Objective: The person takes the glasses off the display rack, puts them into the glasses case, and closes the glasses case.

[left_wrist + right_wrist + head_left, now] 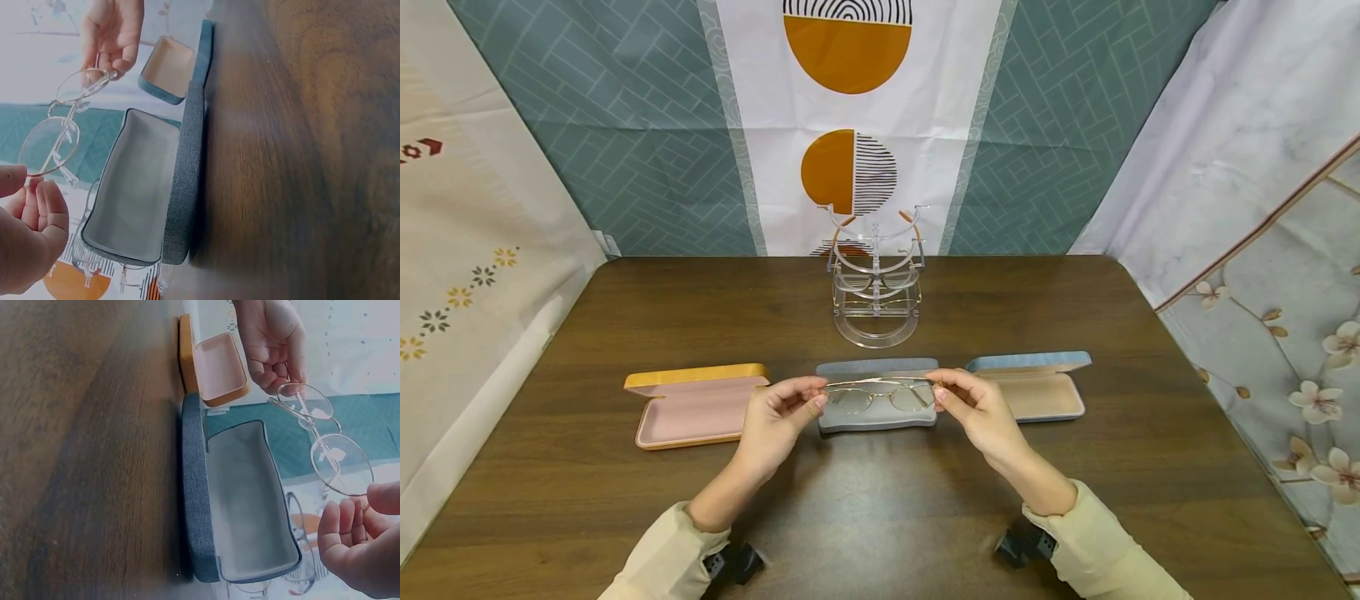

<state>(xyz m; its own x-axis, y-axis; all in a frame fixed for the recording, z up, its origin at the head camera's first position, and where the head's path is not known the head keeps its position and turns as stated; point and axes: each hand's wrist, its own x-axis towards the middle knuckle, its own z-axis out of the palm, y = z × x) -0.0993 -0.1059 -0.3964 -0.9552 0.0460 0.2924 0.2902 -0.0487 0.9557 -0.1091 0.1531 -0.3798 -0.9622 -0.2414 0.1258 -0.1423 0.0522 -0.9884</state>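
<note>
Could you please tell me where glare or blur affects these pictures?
Head: soft sheen on the table, nearer than the glasses; left wrist: table grain looks soft, white cloth washed out; right wrist: similar softness and a pale haze.

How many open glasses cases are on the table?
3: yellow pink-lined rectangular case, left; grey fabric case, middle; blue beige-lined rectangular case, right. No others show.
</note>
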